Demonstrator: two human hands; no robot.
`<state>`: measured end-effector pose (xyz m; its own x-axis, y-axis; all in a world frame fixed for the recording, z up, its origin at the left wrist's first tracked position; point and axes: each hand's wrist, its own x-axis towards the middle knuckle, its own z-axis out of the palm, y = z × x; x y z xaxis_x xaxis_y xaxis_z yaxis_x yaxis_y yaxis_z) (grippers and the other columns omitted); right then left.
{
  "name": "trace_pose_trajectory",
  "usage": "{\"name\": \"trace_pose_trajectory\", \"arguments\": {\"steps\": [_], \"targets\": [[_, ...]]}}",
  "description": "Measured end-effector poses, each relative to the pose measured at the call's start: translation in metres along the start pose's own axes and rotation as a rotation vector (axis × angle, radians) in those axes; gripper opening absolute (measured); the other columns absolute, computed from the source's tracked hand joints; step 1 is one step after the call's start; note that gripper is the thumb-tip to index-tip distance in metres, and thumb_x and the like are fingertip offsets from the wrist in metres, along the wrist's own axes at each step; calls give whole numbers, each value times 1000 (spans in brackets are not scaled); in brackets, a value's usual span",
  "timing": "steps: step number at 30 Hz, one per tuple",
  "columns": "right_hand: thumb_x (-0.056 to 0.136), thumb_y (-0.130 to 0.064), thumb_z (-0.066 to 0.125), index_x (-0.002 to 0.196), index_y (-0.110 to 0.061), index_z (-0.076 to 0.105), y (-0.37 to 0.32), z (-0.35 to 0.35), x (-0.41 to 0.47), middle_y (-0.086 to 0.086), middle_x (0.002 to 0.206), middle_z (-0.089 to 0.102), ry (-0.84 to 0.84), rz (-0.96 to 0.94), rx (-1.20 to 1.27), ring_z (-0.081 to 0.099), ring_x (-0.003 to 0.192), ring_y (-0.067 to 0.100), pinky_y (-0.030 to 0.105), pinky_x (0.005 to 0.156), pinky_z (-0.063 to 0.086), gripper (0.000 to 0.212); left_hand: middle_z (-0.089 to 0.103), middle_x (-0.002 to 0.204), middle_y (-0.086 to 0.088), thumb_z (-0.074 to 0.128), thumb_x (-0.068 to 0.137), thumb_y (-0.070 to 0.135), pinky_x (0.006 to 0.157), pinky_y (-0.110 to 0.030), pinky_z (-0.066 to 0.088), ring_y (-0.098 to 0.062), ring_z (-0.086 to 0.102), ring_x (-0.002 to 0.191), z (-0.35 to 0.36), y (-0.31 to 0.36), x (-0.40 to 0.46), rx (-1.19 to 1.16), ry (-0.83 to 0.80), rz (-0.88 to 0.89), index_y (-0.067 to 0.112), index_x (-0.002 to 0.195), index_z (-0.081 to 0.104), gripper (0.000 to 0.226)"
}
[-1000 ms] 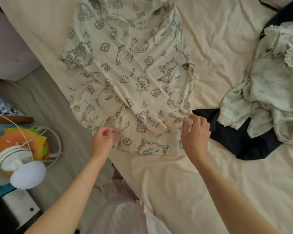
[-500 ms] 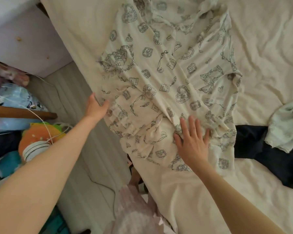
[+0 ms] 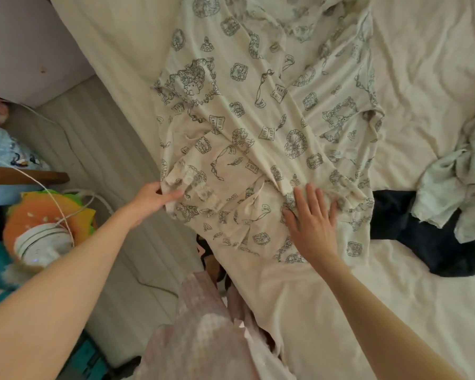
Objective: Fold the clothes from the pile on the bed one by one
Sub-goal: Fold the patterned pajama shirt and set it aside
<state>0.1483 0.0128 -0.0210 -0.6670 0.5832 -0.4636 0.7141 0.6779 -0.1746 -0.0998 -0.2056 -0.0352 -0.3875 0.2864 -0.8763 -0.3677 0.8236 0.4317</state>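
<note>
A cream garment printed with dark line drawings (image 3: 258,111) lies spread across the bed (image 3: 422,64), running from the top of the view down to the near edge of the mattress. Its cloth is creased, and its lower left portion is doubled over, with a lace-trimmed section showing near the bed's left edge.

The left hand (image 3: 151,197) is at that left edge. Its thumb and fingers pinch the lace-trimmed fold of the garment, so this hand is closed on the cloth.

The right hand (image 3: 311,223) lies flat on the lower part of the garment, to the right of the left hand. Its fingers are straight and spread, palm down, pressing the fabric against the bed. It grips nothing.

To the right of the garment, a dark navy piece of clothing (image 3: 422,242) lies on the bed, its near end touching the garment's right hem. On top of and beside it sits a crumpled pile of pale greenish clothes (image 3: 455,182), reaching the right border of the view.

Left of the bed is a grey wood-look floor (image 3: 93,149). On that side sit an orange and yellow plush toy (image 3: 25,212), a round white device (image 3: 43,242) resting against it, and a white cable (image 3: 50,196) trailing over both.
</note>
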Motion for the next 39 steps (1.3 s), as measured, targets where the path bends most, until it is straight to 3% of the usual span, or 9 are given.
{"name": "trace_pose_trajectory", "arguments": {"steps": [3,7,12,14,17,22,27,35,39], "targets": [[97,-39,39,142,-17,42,9,-1,-24,9,153,30,102,68,115,20,144,27,54,115,10,51,61,84,-4,64,87,20,61,-18,38,-14,52,72,12,-23,-16,60,35,-31,9,92,64,12],[97,-25,49,139,-10,44,34,-5,-53,11,150,36,228,404,266,29,140,29,48,114,21,46,61,107,-5,59,92,24,77,-25,39,-18,55,97,21,-52,-39,-38,146,-67,5,114,58,29],[92,-34,57,140,-9,40,77,-12,-69,10,144,41,143,841,687,41,129,28,44,104,35,57,62,111,-9,59,91,17,83,-28,45,-20,59,98,35,-68,-66,-279,240,0,2,117,53,30],[89,-34,60,118,-11,60,86,-16,-66,11,119,60,80,878,911,57,101,26,41,85,46,37,62,111,-10,59,90,12,90,-36,47,-21,60,99,43,-72,-74,-392,228,-20,3,116,50,29],[90,-22,63,101,-8,63,89,-25,-62,3,87,64,-16,856,1151,57,72,16,27,61,46,18,62,112,-8,55,91,5,100,-41,42,-22,59,106,55,-74,-83,-556,170,-53,0,122,48,32],[90,-14,61,97,-9,58,91,-26,-72,2,83,60,-37,908,1400,55,70,16,26,64,43,8,63,108,-7,48,96,8,90,-37,47,-20,60,96,69,-78,-107,-721,191,-29,5,118,53,23],[92,-9,55,109,-10,54,101,-29,-95,5,98,62,71,907,1814,63,89,17,27,68,58,17,63,109,-7,44,98,12,91,-41,45,-22,60,102,72,-84,-131,-956,247,-6,15,107,55,15],[92,-9,56,124,-4,49,117,-38,-124,7,93,59,195,997,1713,62,80,20,31,70,53,32,71,78,-8,49,96,13,65,-27,59,-17,70,74,89,-96,-159,-962,283,-41,7,98,56,10],[91,-24,62,122,-4,49,115,-30,-110,12,104,59,183,1052,1406,59,82,21,38,84,49,39,60,88,-9,48,97,9,64,-27,50,-17,60,70,106,-95,-139,-639,402,-174,11,89,52,9]]}}
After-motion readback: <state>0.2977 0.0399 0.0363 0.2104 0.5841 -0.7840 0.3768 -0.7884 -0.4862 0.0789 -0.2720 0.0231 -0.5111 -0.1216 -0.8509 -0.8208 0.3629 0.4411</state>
